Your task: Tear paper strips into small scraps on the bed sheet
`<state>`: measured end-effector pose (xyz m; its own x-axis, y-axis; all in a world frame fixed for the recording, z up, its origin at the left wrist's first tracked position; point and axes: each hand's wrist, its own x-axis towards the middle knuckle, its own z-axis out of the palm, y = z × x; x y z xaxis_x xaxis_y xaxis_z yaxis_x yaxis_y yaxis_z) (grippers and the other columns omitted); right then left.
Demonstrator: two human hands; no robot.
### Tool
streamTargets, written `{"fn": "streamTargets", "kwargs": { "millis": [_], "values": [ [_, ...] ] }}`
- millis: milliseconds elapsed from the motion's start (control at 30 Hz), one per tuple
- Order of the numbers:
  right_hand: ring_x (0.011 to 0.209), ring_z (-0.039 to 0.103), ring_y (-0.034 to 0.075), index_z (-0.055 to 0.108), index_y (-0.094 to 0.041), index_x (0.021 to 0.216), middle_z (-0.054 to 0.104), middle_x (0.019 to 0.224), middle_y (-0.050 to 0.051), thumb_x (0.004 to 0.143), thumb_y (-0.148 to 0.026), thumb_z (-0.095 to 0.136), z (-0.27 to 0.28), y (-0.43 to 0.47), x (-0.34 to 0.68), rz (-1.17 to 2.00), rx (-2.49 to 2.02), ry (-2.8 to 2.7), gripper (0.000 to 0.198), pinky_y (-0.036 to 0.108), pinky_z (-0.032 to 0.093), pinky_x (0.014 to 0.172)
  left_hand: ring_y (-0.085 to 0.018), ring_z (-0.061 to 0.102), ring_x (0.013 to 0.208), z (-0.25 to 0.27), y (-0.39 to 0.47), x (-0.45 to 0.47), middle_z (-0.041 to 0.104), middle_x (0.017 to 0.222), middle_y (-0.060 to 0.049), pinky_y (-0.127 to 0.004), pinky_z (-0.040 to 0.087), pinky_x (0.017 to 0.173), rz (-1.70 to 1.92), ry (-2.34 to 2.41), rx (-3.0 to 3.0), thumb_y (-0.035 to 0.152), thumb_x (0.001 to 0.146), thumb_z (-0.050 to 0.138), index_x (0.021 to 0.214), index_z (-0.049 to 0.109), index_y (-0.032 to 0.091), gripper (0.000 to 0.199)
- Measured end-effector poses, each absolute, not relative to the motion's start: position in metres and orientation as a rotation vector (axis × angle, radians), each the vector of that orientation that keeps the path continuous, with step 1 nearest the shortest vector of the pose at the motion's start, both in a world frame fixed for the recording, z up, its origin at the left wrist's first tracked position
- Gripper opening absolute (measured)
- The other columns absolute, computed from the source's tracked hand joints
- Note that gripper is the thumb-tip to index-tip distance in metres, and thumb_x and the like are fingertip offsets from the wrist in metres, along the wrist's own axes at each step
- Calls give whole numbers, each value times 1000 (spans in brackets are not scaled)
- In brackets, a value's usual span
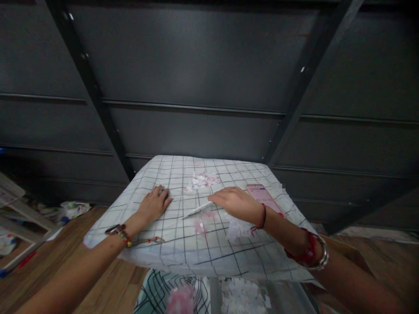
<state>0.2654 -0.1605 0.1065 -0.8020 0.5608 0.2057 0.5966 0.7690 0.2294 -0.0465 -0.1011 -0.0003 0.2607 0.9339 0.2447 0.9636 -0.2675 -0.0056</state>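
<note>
White slim tool point(197, 209) gripped in the fingers of the right hand point(237, 204); left hand point(152, 205) spread flat, seemingly empty, on the checked worktop point(176, 172). Pale scraps point(203, 179) lie just beyond the right fingers; a dragging wrist might scatter the white pieces point(238, 229) beside it.

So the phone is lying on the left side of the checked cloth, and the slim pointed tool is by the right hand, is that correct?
Not quite: the head view shows the phone on the right side of the checked cloth. The slim pointed tool is by the right hand, as you said.
</note>
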Motion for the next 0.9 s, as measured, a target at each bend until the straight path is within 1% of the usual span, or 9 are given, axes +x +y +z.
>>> {"fn": "streamTargets", "kwargs": {
  "millis": [100, 167, 267, 333, 433, 567, 700, 767, 900],
  "values": [
    [82, 67, 15, 61, -20, 117, 74, 99, 4, 92, -5, 46, 121, -154, 265, -487, -1087, -2724, 33, 26, 44, 69, -32, 49, 130, -6, -92, -52, 55, 139, -19, -50, 43, 104, -388, -1802, -2363, 43, 96, 37, 128, 55, 16, 45],
    [86, 68, 16, 59, -20, 122, 74, 104, 6, 91, -3, 46, 130, -144, 265, -494, -1247, -2651, 37, 27, 44, 69, -32, 48, 131, -5, -84, -53, 53, 140, -21, -50, 44, 104, -433, -1817, -2338, 42, 96, 37, 129, 54, 13, 46],
    [85, 68, 17, 62, -18, 116, 74, 101, 8, 90, -2, 47, 136, -131, 261, -503, -1445, -2600, 34, 28, 44, 67, -32, 45, 136, -4, -75, -52, 51, 142, -22, -48, 43, 106, -452, -1847, -2320, 39, 97, 36, 130, 53, 11, 47],
    [81, 69, 18, 64, -17, 111, 74, 98, 9, 90, -2, 47, 134, -125, 254, -516, -1479, -2605, 31, 28, 43, 65, -31, 43, 138, -5, -71, -52, 51, 144, -21, -46, 42, 108, -419, -1893, -2308, 38, 97, 35, 132, 53, 11, 47],
    [81, 68, 17, 64, -17, 111, 74, 93, 8, 91, -2, 47, 126, -120, 243, -529, -1432, -2644, 30, 27, 44, 65, -30, 46, 136, -10, -69, -52, 52, 143, -18, -46, 42, 108, -368, -1929, -2283, 38, 98, 33, 133, 54, 14, 47],
    [84, 68, 17, 66, -17, 107, 74, 92, 8, 90, -1, 47, 120, -115, 237, -549, -1374, -2694, 30, 27, 43, 67, -31, 48, 134, -15, -70, -53, 53, 143, -20, -45, 41, 109, -378, -1932, -2265, 37, 98, 33, 133, 56, 11, 49],
    [78, 67, 16, 67, -17, 100, 74, 89, 7, 88, 2, 47, 118, -111, 246, -579, -1351, -2704, 30, 27, 42, 65, -29, 50, 133, -19, -69, -54, 56, 141, -18, -45, 41, 109, -405, -1898, -2238, 38, 98, 33, 132, 58, 13, 49],
    [76, 66, 16, 67, -17, 99, 73, 85, 6, 87, 2, 48, 117, -109, 250, -619, -1305, -2683, 29, 28, 41, 65, -30, 51, 132, -21, -67, -55, 57, 140, -17, -45, 42, 109, -416, -1876, -2232, 39, 98, 34, 131, 59, 13, 49],
    [75, 64, 16, 67, -17, 100, 72, 84, 5, 88, 0, 50, 113, -102, 250, -654, -1204, -2668, 27, 27, 40, 64, -32, 51, 132, -25, -65, -57, 57, 140, -19, -48, 43, 108, -444, -1863, -2233, 39, 97, 35, 130, 60, 11, 50]
  ]
}}
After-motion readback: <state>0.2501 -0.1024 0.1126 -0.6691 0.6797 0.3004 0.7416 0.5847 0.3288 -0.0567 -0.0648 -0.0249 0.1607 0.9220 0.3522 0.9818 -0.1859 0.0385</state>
